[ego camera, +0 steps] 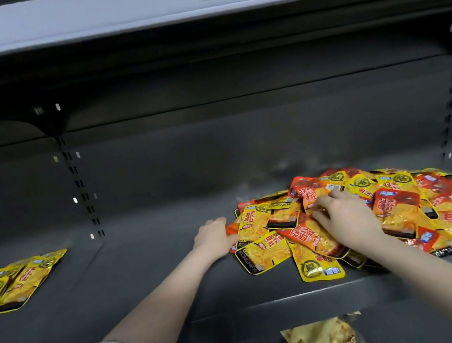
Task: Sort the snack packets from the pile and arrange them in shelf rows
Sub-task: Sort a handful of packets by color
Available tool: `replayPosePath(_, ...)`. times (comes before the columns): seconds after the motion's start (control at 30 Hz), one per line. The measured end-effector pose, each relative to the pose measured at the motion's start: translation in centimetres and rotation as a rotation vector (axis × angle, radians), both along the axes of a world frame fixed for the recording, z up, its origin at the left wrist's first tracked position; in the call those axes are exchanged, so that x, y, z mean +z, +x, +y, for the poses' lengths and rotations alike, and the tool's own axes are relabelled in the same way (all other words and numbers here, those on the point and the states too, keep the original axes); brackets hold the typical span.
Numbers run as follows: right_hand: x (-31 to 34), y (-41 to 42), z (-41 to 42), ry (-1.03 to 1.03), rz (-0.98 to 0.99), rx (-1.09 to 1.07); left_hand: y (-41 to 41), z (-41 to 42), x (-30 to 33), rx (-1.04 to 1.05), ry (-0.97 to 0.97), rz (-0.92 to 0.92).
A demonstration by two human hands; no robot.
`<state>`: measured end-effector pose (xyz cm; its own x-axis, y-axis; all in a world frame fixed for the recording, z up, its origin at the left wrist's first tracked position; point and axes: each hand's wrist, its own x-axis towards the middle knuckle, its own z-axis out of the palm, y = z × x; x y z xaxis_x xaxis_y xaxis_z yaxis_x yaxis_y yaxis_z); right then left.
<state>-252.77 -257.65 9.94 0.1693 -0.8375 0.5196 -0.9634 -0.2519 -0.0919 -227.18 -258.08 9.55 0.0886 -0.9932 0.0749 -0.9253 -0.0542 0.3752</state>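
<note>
- L hand (213, 235) flat, fingers straight, touching edge of pile (377, 214) on shelf (161, 273)
- R hand (344, 218) on pile, fingers bent, grip unclear
- Yellow packets (15, 284) in row far left

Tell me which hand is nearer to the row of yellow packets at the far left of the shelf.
Left. The left hand rests at the pile's left edge, on the side facing the row of yellow packets. The right hand lies on top of the pile, farther right.
</note>
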Motion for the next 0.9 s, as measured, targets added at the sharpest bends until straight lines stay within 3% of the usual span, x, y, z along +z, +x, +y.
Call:
replayPosePath(0.17,0.0,0.6,-0.2,0.019,-0.054,-0.01,0.9,-0.7,0.3,0.017,0.031,0.39)
replayPosePath(0.3,0.3,1.4,0.0,0.034,-0.051,-0.027,1.7,-0.3,0.7,0.005,0.05,0.555)
replayPosePath(0.63,1.7,5.8,-0.1,0.147,-0.033,-0.15,5.4,1.8,2.9,0.079,0.142,0.455)
replayPosePath(0.8,2.2,7.9,0.0,0.191,0.026,-0.287,5.7,1.7,2.3,0.042,0.186,0.446)
replayPosePath(0.9,1.7,8.5,-0.3,0.217,-0.039,-0.317,5.7,1.4,1.5,0.008,0.197,0.464)
